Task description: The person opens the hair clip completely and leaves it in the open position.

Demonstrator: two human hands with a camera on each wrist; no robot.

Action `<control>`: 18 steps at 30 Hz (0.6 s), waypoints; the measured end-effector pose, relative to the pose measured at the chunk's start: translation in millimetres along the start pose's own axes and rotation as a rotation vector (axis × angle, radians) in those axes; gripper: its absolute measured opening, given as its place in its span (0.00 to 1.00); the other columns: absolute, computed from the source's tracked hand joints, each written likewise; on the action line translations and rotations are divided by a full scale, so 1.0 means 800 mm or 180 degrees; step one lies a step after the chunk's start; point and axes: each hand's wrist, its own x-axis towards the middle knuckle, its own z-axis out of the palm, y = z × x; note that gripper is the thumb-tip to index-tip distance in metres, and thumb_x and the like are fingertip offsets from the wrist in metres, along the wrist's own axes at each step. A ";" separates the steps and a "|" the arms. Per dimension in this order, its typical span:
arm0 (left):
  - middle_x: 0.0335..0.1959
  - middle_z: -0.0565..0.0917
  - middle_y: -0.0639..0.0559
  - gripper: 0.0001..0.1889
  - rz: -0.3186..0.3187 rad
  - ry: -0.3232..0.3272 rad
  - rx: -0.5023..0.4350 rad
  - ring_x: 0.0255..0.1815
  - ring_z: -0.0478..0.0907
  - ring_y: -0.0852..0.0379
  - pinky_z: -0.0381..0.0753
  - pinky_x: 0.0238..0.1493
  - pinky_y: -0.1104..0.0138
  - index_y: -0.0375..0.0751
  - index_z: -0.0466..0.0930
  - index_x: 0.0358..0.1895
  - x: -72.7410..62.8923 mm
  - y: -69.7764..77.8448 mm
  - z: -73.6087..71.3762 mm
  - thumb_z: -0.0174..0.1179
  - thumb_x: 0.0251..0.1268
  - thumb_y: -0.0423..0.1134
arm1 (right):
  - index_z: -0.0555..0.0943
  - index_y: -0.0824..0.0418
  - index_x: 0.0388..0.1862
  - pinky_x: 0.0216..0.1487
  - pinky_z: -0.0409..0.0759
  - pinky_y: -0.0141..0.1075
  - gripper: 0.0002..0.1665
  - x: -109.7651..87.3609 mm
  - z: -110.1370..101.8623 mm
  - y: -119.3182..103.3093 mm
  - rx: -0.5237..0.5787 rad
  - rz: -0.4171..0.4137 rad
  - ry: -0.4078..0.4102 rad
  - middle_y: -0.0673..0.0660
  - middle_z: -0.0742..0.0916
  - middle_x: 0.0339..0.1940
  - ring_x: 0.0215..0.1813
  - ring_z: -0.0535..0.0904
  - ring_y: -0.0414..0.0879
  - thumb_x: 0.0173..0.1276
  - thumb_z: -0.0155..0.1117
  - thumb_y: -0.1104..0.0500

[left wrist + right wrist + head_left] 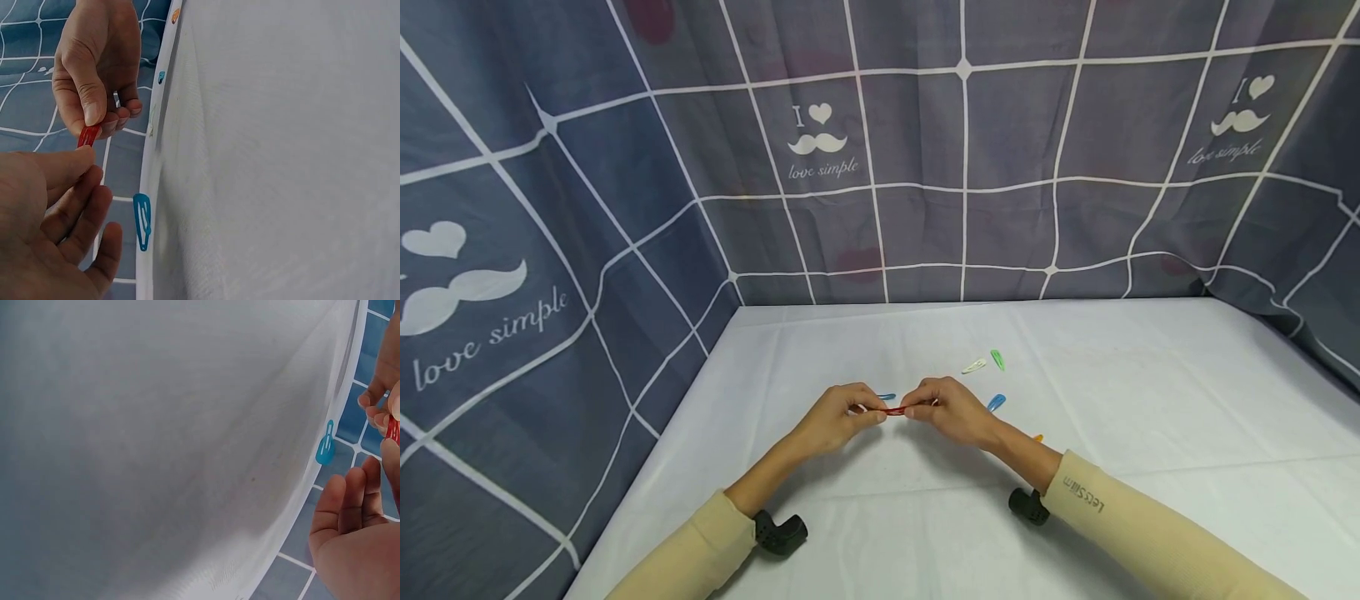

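Observation:
Over the white table, both hands meet at a red snap hair clip (pixel 895 411). The left hand (pixel 842 417) pinches one end between thumb and index finger; its other fingers are loosely bent in the left wrist view. At the opposite end, the right hand (pixel 951 411) pinches the red clip (pixel 88 136) with thumb and fingertips. Fingers cover both ends, so only its middle shows. A blue hair clip (pixel 887 397) lies just beyond the hands, partly behind the left fingers. Another, lighter blue hair clip (pixel 996 402) lies right of the right hand.
Farther back on the white tablecloth (pixel 1150 400) lie a white hair clip (pixel 973 366) and a green one (pixel 997 359). An orange hair clip (pixel 1038 437) is mostly hidden behind the right forearm. A dark checked curtain (pixel 917 133) hangs behind and at both sides.

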 end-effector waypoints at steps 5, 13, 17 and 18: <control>0.35 0.83 0.61 0.05 -0.0114 -0.0004 0.0047 0.40 0.78 0.60 0.77 0.39 0.64 0.45 0.89 0.41 0.000 0.000 0.000 0.66 0.65 0.37 | 0.88 0.66 0.40 0.34 0.72 0.33 0.07 0.001 0.001 0.000 -0.0001 0.0025 -0.0027 0.52 0.85 0.32 0.34 0.74 0.45 0.66 0.66 0.67; 0.36 0.83 0.61 0.06 -0.0234 -0.0051 0.0029 0.41 0.77 0.59 0.77 0.39 0.63 0.44 0.88 0.42 -0.002 0.000 0.000 0.65 0.65 0.38 | 0.88 0.63 0.38 0.36 0.75 0.33 0.06 0.001 0.004 -0.002 -0.0030 0.0198 0.0062 0.51 0.86 0.34 0.36 0.76 0.45 0.65 0.66 0.68; 0.38 0.83 0.60 0.07 -0.0234 -0.0036 0.0039 0.42 0.77 0.58 0.78 0.40 0.63 0.45 0.88 0.43 -0.002 0.000 0.000 0.66 0.65 0.38 | 0.88 0.63 0.36 0.35 0.74 0.33 0.05 0.002 0.004 -0.002 -0.0068 0.0235 0.0093 0.51 0.85 0.32 0.35 0.76 0.44 0.65 0.66 0.68; 0.38 0.84 0.59 0.07 -0.0241 -0.0028 0.0046 0.43 0.77 0.58 0.78 0.40 0.63 0.45 0.88 0.44 -0.003 0.000 0.000 0.66 0.65 0.38 | 0.88 0.63 0.36 0.35 0.74 0.33 0.05 0.002 0.004 -0.003 -0.0080 0.0230 0.0094 0.50 0.85 0.32 0.35 0.75 0.44 0.65 0.66 0.68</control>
